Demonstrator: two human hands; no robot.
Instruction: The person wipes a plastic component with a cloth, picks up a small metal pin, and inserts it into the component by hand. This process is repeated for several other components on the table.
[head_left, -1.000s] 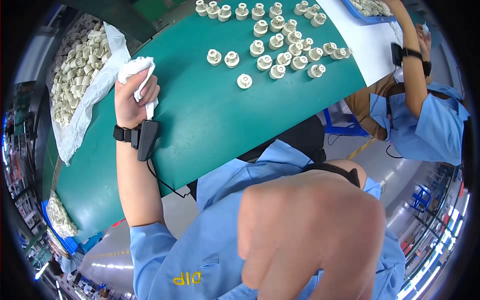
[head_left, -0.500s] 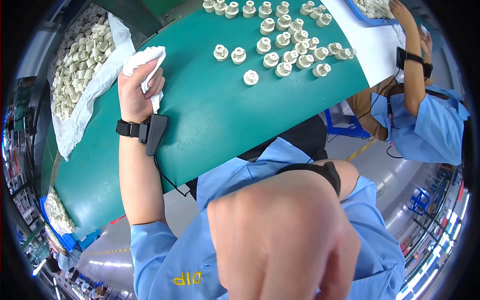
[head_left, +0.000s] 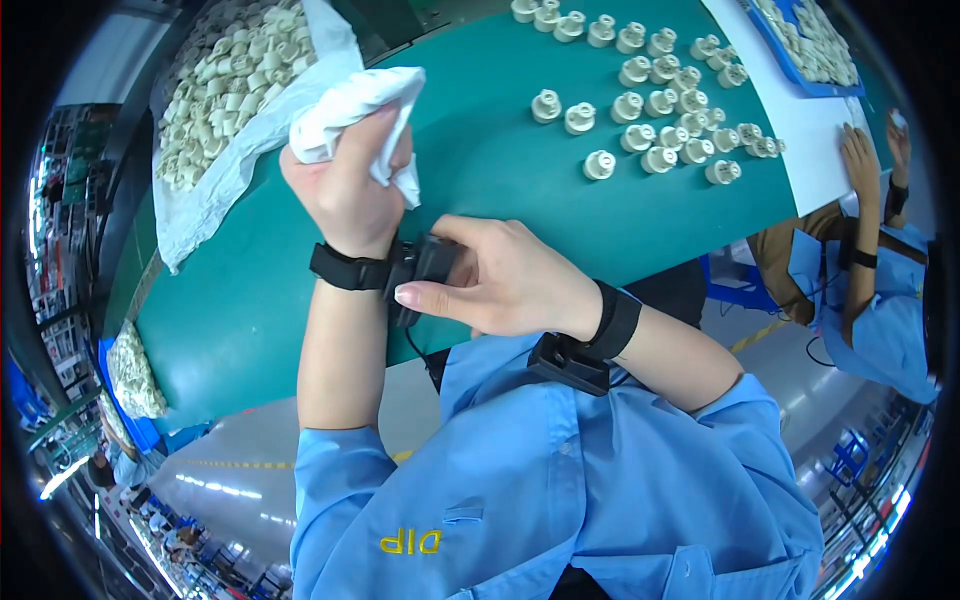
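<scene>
My left hand (head_left: 345,200) is closed round a crumpled white cloth (head_left: 370,92), above the left part of the green table mat. A black box-shaped device (head_left: 433,260) is strapped to that wrist, with a thin cable hanging from it. The fingers and thumb of my right hand (head_left: 515,280) close on this device from the right; some fingertips are hidden behind it. Another black device (head_left: 570,362) sits on my right wrist. To the right, several cream-coloured round fittings (head_left: 638,137) with narrower tops stand on the mat, apart from both hands.
An open plastic bag (head_left: 225,150) full of loose cream pieces lies at the far left. White paper (head_left: 775,110) and a blue tray (head_left: 800,82) of pieces are at the right, beside a co-worker's hand (head_left: 858,155). Another filled bag (head_left: 135,375) sits by the table's left end.
My right hand has come down from close before the camera and taken hold of the wrist device. My left hand still grips the cloth. The co-worker's nearer hand has lowered to the white paper.
</scene>
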